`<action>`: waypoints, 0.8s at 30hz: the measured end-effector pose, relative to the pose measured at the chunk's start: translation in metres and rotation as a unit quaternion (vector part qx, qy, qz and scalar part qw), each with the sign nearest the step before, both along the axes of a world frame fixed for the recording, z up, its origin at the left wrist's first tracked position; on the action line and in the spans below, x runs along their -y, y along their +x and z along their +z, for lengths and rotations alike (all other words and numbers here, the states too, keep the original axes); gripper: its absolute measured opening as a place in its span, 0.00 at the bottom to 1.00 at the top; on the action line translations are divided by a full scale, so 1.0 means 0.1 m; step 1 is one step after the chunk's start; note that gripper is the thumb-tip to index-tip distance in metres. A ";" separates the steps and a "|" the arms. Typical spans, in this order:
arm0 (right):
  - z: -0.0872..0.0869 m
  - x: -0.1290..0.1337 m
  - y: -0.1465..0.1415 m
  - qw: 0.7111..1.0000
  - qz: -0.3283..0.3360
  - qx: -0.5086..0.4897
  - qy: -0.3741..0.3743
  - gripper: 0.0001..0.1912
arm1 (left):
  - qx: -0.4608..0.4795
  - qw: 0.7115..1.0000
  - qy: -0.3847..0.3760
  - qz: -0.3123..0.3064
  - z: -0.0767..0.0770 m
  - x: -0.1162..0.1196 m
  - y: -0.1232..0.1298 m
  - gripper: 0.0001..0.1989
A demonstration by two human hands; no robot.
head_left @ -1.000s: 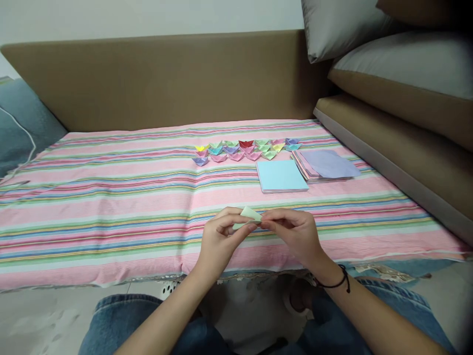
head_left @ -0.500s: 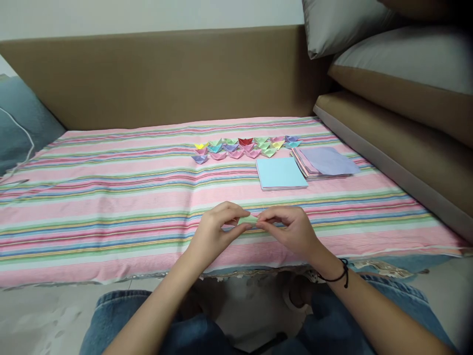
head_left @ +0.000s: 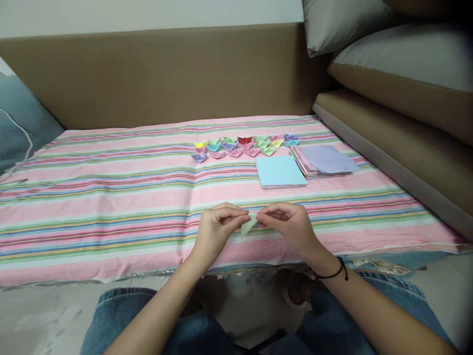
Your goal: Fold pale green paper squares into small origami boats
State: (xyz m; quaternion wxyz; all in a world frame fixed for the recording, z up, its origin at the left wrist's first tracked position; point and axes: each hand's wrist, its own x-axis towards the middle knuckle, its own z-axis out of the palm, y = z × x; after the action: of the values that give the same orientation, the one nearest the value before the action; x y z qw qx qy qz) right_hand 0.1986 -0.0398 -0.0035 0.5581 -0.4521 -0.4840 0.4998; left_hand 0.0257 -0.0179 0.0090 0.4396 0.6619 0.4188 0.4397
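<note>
A small piece of folded light green paper (head_left: 248, 226) is pinched between my two hands above the striped cloth. My left hand (head_left: 219, 226) grips its left side between thumb and fingers. On the other side, my right hand (head_left: 288, 222) pinches the upper right corner the same way. One pointed end of the paper hangs down toward me; the fingertips hide its upper edges. Beyond the hands lies a square stack of paper with a light blue sheet (head_left: 281, 171) on top.
Several small folded paper boats (head_left: 235, 152) in many colours stand in rows farther back. A second paper stack, topped by a purple sheet (head_left: 328, 159), lies beside the blue one. Large cushions (head_left: 399, 123) are piled at the right. The striped cloth (head_left: 140, 197) ends near my knees.
The green paper has turned from lying nearly flat and level between the fingers to showing a triangular face with a point hanging down. Both hands stay in about the same place.
</note>
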 end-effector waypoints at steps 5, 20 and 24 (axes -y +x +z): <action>-0.02 -0.01 0.00 1.000 0.005 -0.005 -0.002 0.05 | -0.008 1.000 0.001 0.005 0.03 0.00 0.01 0.03; -0.10 -0.02 -0.01 0.999 0.011 -0.029 -0.028 0.16 | 0.012 0.999 -0.012 0.031 -0.03 0.01 0.06 0.04; -0.11 -0.01 -0.05 0.996 0.009 -0.067 -0.053 0.19 | 0.019 0.999 -0.001 0.039 -0.05 0.04 0.08 0.03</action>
State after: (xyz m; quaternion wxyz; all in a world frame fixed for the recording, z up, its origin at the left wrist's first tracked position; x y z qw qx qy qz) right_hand 0.1940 -0.0384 -0.0144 0.5600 -0.4421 -0.4227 0.5588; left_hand 0.0341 -0.0217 0.0035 0.4303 0.6364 0.4365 0.4684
